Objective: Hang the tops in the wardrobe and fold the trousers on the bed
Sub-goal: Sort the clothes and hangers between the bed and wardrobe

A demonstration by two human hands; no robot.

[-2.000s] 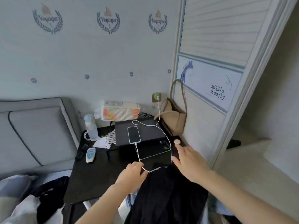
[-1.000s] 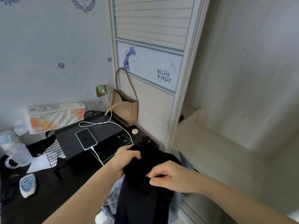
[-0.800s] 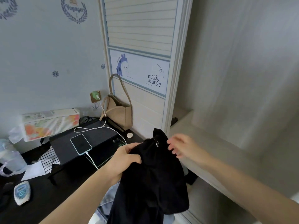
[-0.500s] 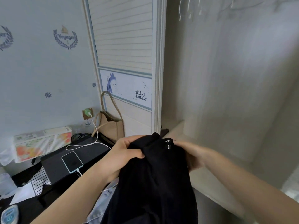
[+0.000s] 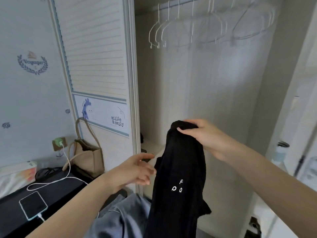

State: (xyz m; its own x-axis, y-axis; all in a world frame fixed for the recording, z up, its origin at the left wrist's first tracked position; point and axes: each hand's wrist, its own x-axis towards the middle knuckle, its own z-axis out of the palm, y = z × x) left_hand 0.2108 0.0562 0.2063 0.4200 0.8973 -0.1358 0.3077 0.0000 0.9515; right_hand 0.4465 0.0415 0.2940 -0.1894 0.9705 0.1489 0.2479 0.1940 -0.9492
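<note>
Right hand (image 5: 204,136) grips bunched top edge of black top (image 5: 178,177); soft dark fabric hangs limp below grip, small white letters printed on front. Left hand (image 5: 135,169) beside garment at lower left of grip, fingers straight, holding nothing; contact with fabric unclear. Thin white wire hangers (image 5: 197,24) on rail inside open wardrobe (image 5: 188,83), above grip. Grey-blue cloth (image 5: 120,215) below.

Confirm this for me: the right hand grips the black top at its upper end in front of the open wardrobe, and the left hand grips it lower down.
Not quite. In the head view the left hand is open beside the black top, gripping nothing. The right hand does grip its upper end in front of the open wardrobe.
</note>
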